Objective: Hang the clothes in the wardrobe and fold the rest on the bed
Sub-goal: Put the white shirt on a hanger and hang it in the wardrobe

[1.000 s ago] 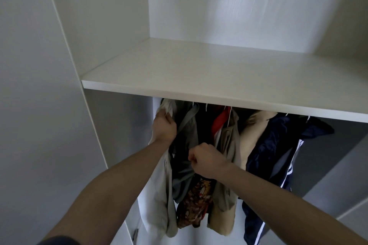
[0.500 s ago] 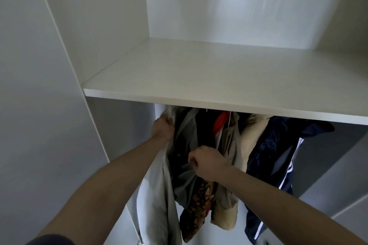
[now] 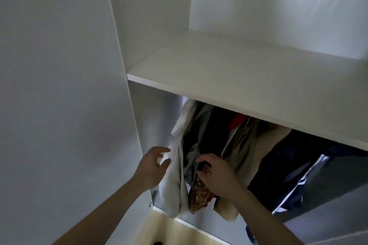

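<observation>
Touching hanging clothes (image 3: 235,145), both hands (image 3: 153,167)

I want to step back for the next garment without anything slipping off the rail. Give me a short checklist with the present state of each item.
1. Left hand free of the pale garment: ok, fingers spread beside it.
2. Right hand free: not ok, fingers curl at the patterned garment.
3. Hanger hooks on the rail: cannot tell, the shelf hides them.
4. Navy jacket hanging: ok.
</observation>
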`<state>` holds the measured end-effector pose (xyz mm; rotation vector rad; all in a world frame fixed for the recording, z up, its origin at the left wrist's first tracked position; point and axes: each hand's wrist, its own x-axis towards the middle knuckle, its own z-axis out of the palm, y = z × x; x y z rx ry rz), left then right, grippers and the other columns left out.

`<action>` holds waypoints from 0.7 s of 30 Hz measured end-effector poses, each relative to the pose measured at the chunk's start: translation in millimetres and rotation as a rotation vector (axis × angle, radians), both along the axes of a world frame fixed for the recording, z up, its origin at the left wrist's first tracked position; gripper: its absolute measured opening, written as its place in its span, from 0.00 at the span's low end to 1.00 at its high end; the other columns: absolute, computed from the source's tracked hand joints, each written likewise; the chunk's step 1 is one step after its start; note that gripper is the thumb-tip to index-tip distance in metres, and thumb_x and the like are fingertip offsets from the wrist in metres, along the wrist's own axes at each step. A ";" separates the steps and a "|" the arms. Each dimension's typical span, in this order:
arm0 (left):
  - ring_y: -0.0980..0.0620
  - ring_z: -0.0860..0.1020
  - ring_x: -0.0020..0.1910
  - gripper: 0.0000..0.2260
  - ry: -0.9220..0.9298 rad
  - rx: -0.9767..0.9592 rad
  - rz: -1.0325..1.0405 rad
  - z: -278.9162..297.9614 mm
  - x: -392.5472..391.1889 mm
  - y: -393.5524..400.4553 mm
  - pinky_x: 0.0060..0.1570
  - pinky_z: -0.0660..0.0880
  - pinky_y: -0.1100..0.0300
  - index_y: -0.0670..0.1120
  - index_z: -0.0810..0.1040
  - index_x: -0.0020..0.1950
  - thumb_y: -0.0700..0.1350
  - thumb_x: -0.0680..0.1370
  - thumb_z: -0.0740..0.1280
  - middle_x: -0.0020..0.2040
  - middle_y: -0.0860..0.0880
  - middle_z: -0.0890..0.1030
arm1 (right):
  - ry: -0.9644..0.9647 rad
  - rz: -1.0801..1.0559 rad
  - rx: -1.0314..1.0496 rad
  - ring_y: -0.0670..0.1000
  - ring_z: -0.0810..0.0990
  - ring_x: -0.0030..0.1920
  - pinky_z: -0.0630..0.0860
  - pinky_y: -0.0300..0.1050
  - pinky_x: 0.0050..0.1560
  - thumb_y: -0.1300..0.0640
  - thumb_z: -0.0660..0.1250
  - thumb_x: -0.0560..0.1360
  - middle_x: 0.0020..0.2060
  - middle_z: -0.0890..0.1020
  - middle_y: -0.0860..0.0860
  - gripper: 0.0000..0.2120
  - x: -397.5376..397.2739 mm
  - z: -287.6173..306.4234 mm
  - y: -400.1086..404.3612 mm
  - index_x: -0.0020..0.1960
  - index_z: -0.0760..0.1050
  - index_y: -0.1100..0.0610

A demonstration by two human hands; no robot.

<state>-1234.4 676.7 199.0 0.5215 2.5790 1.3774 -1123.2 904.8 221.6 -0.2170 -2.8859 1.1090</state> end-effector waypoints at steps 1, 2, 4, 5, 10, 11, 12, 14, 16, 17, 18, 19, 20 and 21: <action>0.64 0.77 0.56 0.11 0.001 -0.007 0.018 -0.4 16.5 -17.9 0.52 0.76 0.67 0.58 0.79 0.60 0.46 0.80 0.70 0.60 0.63 0.76 | -0.002 -0.016 -0.043 0.43 0.77 0.61 0.74 0.40 0.66 0.52 0.72 0.78 0.61 0.78 0.42 0.13 5.9 -4.0 -5.6 0.62 0.78 0.46; 0.64 0.77 0.58 0.12 0.003 -0.018 0.038 -1.1 32.5 -35.4 0.52 0.77 0.66 0.59 0.79 0.60 0.45 0.80 0.70 0.61 0.65 0.75 | -0.003 -0.026 -0.087 0.41 0.76 0.60 0.74 0.40 0.66 0.52 0.72 0.77 0.61 0.78 0.40 0.14 11.2 -8.2 -12.1 0.62 0.78 0.45; 0.64 0.76 0.59 0.12 0.003 -0.058 0.091 -3.1 63.1 -68.4 0.51 0.78 0.65 0.59 0.79 0.61 0.44 0.80 0.70 0.62 0.67 0.74 | -0.025 -0.021 -0.161 0.39 0.77 0.57 0.76 0.42 0.64 0.52 0.72 0.77 0.59 0.78 0.38 0.14 23.0 -18.1 -26.5 0.62 0.78 0.44; 0.64 0.76 0.59 0.13 0.000 -0.078 0.122 -4.1 77.2 -83.7 0.52 0.79 0.64 0.59 0.79 0.61 0.44 0.80 0.70 0.62 0.66 0.73 | -0.045 -0.015 -0.193 0.40 0.78 0.55 0.78 0.44 0.62 0.52 0.73 0.77 0.58 0.78 0.38 0.15 29.5 -22.8 -34.3 0.63 0.77 0.44; 0.62 0.77 0.59 0.12 -0.021 -0.106 0.225 -3.3 121.5 -141.0 0.53 0.80 0.61 0.58 0.79 0.60 0.45 0.79 0.72 0.62 0.64 0.74 | -0.063 -0.021 -0.361 0.41 0.78 0.61 0.78 0.49 0.64 0.52 0.74 0.77 0.59 0.80 0.39 0.16 66.9 -38.2 -71.8 0.62 0.76 0.42; 0.61 0.77 0.59 0.12 -0.025 -0.120 0.231 -2.6 125.6 -149.6 0.54 0.80 0.60 0.57 0.79 0.60 0.44 0.79 0.72 0.62 0.62 0.75 | -0.058 -0.030 -0.381 0.41 0.78 0.62 0.78 0.49 0.65 0.53 0.75 0.77 0.60 0.80 0.38 0.16 74.8 -39.9 -78.8 0.62 0.77 0.43; 0.59 0.78 0.59 0.12 -0.025 -0.140 0.232 -2.6 128.6 -157.9 0.54 0.80 0.59 0.56 0.80 0.60 0.44 0.79 0.72 0.62 0.61 0.75 | -0.063 -0.039 -0.395 0.40 0.77 0.63 0.77 0.49 0.66 0.53 0.75 0.77 0.60 0.79 0.37 0.17 83.1 -40.5 -85.6 0.62 0.77 0.42; 0.58 0.78 0.58 0.12 -0.014 -0.193 0.213 -3.2 132.6 -173.4 0.55 0.80 0.56 0.54 0.80 0.62 0.45 0.79 0.72 0.63 0.58 0.75 | -0.083 -0.057 -0.389 0.38 0.76 0.62 0.76 0.47 0.66 0.52 0.74 0.77 0.60 0.78 0.34 0.18 99.2 -40.7 -98.0 0.64 0.76 0.40; 0.57 0.78 0.58 0.12 -0.006 -0.239 0.187 -4.9 135.9 -188.6 0.56 0.80 0.54 0.54 0.79 0.63 0.47 0.79 0.72 0.63 0.58 0.75 | -0.096 -0.093 -0.373 0.34 0.74 0.62 0.75 0.44 0.66 0.51 0.74 0.77 0.60 0.77 0.29 0.20 114.5 -39.3 -109.4 0.65 0.75 0.38; 0.56 0.78 0.58 0.12 -0.004 -0.248 0.174 -5.9 138.6 -195.9 0.56 0.80 0.54 0.55 0.79 0.62 0.47 0.79 0.72 0.62 0.58 0.75 | -0.097 -0.120 -0.377 0.32 0.73 0.62 0.74 0.43 0.66 0.50 0.74 0.77 0.60 0.76 0.28 0.20 121.6 -38.2 -115.0 0.66 0.74 0.37; 0.56 0.78 0.58 0.12 -0.002 -0.243 0.164 -6.6 142.2 -202.6 0.55 0.80 0.54 0.56 0.79 0.62 0.47 0.79 0.72 0.62 0.59 0.75 | -0.096 -0.151 -0.385 0.32 0.73 0.62 0.74 0.43 0.66 0.51 0.74 0.77 0.60 0.76 0.27 0.20 129.8 -37.3 -120.4 0.65 0.74 0.37; 0.57 0.79 0.58 0.12 -0.002 -0.217 0.165 -7.4 146.8 -206.0 0.53 0.80 0.54 0.57 0.79 0.60 0.46 0.78 0.73 0.61 0.60 0.76 | -0.092 -0.174 -0.390 0.32 0.73 0.62 0.73 0.43 0.67 0.52 0.74 0.77 0.60 0.76 0.28 0.21 136.0 -36.7 -122.5 0.65 0.74 0.36; 0.57 0.79 0.57 0.13 0.000 -0.170 0.162 -5.4 152.7 -214.6 0.51 0.80 0.56 0.60 0.78 0.58 0.45 0.78 0.73 0.60 0.62 0.76 | -0.087 -0.210 -0.394 0.33 0.73 0.62 0.73 0.43 0.67 0.52 0.74 0.77 0.60 0.76 0.28 0.21 143.7 -35.1 -131.2 0.65 0.73 0.35; 0.58 0.80 0.56 0.15 0.012 -0.106 0.173 -3.2 159.1 -219.9 0.48 0.80 0.58 0.62 0.78 0.57 0.43 0.78 0.73 0.59 0.63 0.77 | -0.080 -0.240 -0.399 0.33 0.74 0.62 0.73 0.43 0.67 0.53 0.75 0.77 0.60 0.76 0.29 0.21 150.6 -33.3 -136.0 0.65 0.73 0.35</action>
